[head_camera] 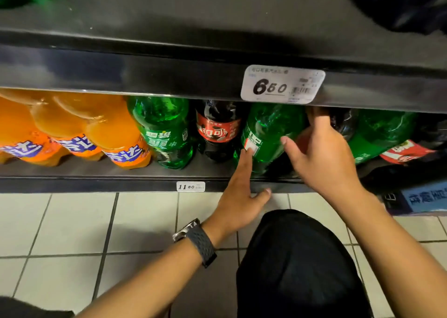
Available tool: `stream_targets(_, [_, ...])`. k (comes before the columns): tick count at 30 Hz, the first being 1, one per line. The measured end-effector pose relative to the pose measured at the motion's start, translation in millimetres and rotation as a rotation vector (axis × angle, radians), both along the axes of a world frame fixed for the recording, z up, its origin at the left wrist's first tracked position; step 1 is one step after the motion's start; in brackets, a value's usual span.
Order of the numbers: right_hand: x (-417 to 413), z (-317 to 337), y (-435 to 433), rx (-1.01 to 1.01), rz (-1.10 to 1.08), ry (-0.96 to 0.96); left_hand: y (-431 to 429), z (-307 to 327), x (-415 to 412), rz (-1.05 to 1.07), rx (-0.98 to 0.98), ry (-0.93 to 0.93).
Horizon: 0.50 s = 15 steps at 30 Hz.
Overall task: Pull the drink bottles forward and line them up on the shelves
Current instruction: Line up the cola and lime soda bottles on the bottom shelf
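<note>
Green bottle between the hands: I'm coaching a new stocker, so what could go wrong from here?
The green bottle leans near the shelf lip, touched by the left hand's straight fingers; it could tip onto the floor. The right hand, reaching under the upper shelf, might bump neighbouring bottles.

Drink bottles (167,134) stand abreast on the lower shelf (72,170) — floor (72,221) before it.

Upper shelf-edge tag (282,84) reads 660, lower tag (190,186) 1180, left green bottle (164,134) 雪碧.
</note>
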State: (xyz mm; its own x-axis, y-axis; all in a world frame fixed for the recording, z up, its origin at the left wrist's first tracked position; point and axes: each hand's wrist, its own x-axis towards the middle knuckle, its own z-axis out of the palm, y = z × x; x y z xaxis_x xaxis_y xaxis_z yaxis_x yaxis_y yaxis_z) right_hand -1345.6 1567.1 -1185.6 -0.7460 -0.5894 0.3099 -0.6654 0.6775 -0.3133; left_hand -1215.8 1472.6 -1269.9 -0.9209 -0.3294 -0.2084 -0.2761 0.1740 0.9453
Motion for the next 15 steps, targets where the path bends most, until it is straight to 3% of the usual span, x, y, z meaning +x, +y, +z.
stream_targets(6, [-2, -4, -6, 0.0, 0.007, -0.083, 0, 1, -1, 0.008, -0.099, 0.02])
stream_targets(11, [12, 2, -13, -0.065, -0.182, -0.071, -14, 24, -15, 0.015, -0.081, 0.093])
stream_targets(15, [25, -8, -29, -0.196, -0.294, -0.055, -21, 30, -32, 0.049, -0.081, -0.042])
